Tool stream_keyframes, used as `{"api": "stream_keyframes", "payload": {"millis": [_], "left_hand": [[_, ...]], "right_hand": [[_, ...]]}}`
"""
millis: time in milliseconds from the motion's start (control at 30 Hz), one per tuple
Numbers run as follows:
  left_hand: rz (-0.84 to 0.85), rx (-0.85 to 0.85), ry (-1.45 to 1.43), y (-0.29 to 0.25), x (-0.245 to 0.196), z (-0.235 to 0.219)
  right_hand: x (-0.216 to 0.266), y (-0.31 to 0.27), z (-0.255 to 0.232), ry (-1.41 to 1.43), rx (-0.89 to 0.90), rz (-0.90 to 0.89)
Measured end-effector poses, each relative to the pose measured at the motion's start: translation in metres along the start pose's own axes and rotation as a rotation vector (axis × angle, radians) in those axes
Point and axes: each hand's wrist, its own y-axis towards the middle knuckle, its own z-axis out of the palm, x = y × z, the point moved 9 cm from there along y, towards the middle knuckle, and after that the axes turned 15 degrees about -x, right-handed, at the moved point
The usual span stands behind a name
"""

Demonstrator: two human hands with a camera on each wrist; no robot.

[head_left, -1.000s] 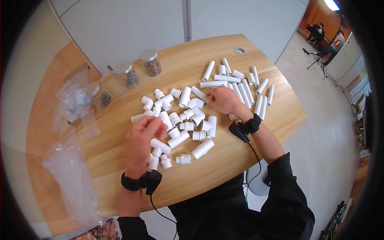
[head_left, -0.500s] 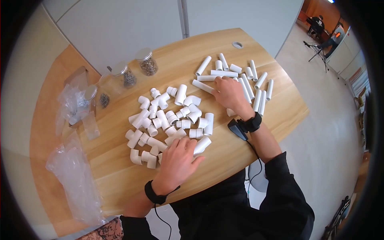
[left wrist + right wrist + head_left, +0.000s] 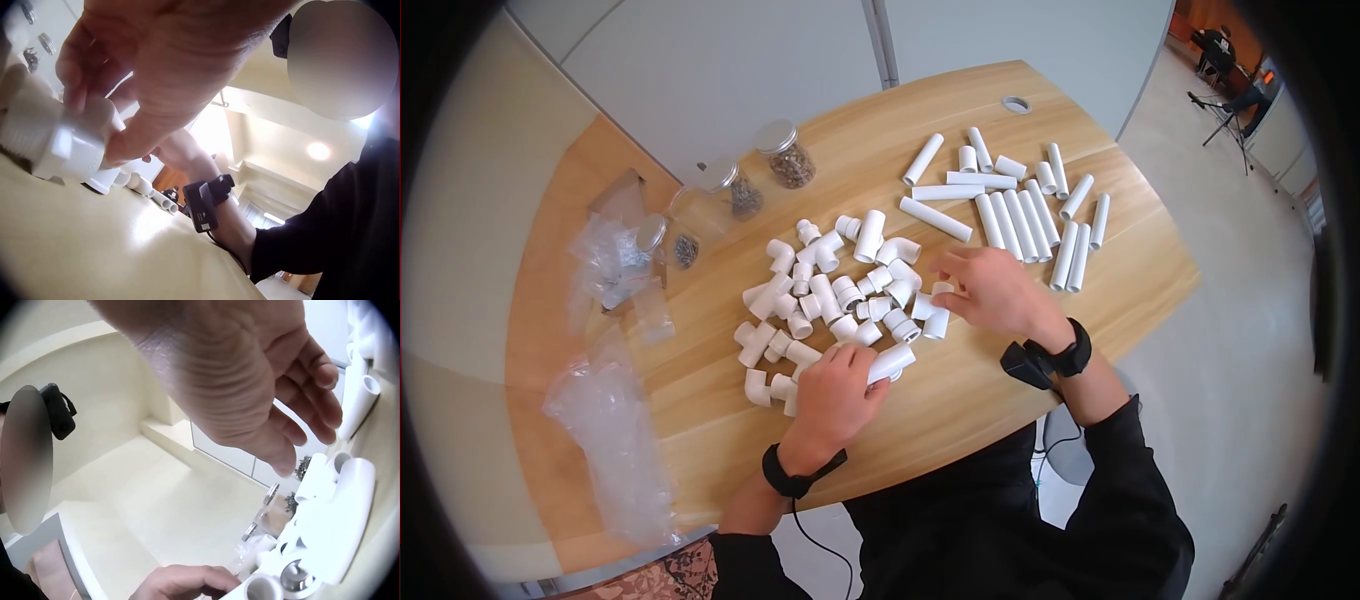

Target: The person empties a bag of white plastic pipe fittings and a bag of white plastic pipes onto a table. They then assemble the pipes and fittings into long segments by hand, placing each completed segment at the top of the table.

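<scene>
White pipe fittings (image 3: 823, 293) lie in a loose pile on the wooden table, with elbows and tees among them. At the pile's near edge my left hand (image 3: 832, 395) pinches a threaded pipe fitting (image 3: 65, 149) between thumb and fingers. The hand hides that fitting in the head view. A white tee (image 3: 894, 362) lies just beyond the left hand's fingers. My right hand (image 3: 1000, 290) hovers at the pile's right side, fingers loosely bent and nothing in them. It partly covers another tee (image 3: 936, 322). Straight white pipes (image 3: 1025, 222) lie beyond the right hand, several of them side by side.
Lidded jars of small metal parts, such as one jar (image 3: 787, 160), stand at the back left. Clear plastic bags (image 3: 615, 430) cover the left end of the table. A round cable hole (image 3: 1016, 104) is near the far right corner. Each wrist wears a strapped camera with a cable.
My left hand has moved from the pile's left side to its near edge and taken hold of a fitting. My right hand has drawn back from the straight pipes toward me.
</scene>
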Motion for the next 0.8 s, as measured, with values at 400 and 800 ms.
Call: {"api": "stream_keyframes", "payload": {"millis": [400,800], "left_hand": [[0.132,-0.020,0.001,0.003,-0.010,0.005],[-0.104,-0.150,-0.251,0.019,0.024,-0.030]], "right_hand": [[-0.024,0.005,-0.002,-0.029,-0.089,0.045],[-0.017,0.011,-0.017,0.107,-0.279,0.059]]}}
